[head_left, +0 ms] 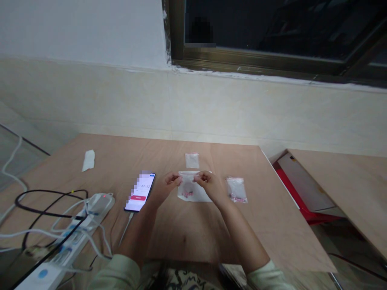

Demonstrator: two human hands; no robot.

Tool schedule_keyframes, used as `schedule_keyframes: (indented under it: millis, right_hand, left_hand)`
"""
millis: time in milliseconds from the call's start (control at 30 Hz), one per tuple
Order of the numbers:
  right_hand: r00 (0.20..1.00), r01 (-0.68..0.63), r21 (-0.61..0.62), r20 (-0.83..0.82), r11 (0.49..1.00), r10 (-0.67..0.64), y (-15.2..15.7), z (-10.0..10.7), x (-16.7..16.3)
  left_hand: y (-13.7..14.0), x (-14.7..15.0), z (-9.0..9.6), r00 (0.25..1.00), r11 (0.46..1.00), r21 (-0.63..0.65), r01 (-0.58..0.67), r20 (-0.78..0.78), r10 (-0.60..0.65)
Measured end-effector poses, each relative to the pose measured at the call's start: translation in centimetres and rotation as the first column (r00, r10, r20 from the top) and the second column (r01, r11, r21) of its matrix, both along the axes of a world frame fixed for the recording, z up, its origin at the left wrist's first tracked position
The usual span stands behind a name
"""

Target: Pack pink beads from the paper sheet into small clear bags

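Note:
My left hand (169,186) and my right hand (209,184) face each other above a white sheet (199,196), fingertips pinched together. Whatever is between the fingers is too small to make out. A few small pinkish-red pieces (188,194) lie on the sheet between the hands. To the right of my right hand is a small clear plastic bag (236,187) with reddish bits along its bottom. Another small clear bag (192,160) lies just behind the sheet.
A lit phone (141,191) on a charging cable lies left of my left hand. A white power strip (98,203) with tangled black and white cables fills the front left. A scrap of white paper (88,160) sits at the back left. The wooden table (181,241) meets the wall behind.

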State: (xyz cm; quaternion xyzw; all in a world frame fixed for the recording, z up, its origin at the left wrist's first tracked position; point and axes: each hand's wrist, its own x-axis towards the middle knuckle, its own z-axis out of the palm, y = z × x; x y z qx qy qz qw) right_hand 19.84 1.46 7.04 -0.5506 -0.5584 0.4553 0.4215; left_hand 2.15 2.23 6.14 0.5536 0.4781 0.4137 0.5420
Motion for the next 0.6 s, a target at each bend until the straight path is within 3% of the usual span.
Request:
schedule_keyframes:
  millis: [267, 600]
  right_hand:
    - [0.991, 0.028, -0.084, -0.131, 0.996, -0.039, -0.3, 1.4, 0.1]
    - [0.938, 0.055, -0.162, -0.329, 0.985, -0.107, 0.1, 0.2, 0.1]
  left_hand:
    - [0.4, -0.2, 1.2, 0.997, 0.999, 0.036, 0.009, -0.081, -0.006]
    - [0.8, 0.2, 1.7, 0.988, 0.999, 0.047, 0.014, -0.154, -0.006]
